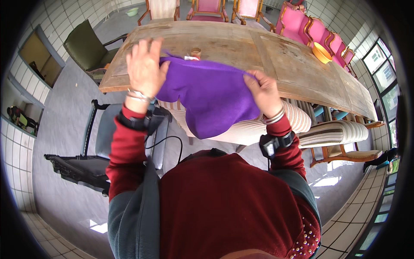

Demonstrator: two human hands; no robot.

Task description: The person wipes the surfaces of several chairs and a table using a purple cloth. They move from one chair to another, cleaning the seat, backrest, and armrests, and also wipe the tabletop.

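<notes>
A purple cloth (213, 94) hangs in the air in front of me, its upper edge drawn out between my two hands. My right hand (263, 92) pinches the right end of that edge between thumb and fingers. At the upper left corner, my left hand (145, 68) has its thumb against the cloth while its fingers point up, slightly blurred. Below, the cloth sags in a rounded fold over a striped upholstered chair (226, 132). Beyond it stands a long wooden table (226, 39), where a small brownish cup or jar (195, 52) sits beside something white and red (191, 58), partly covered.
A yellow basin (321, 52) rests on the table's right part. Pink armchairs (292, 24) line the far right; a green chair (89, 48) stands left. A blue-grey chair (108, 132) is near my left arm, with a black cable (173, 137) beside it. Other people are partly visible.
</notes>
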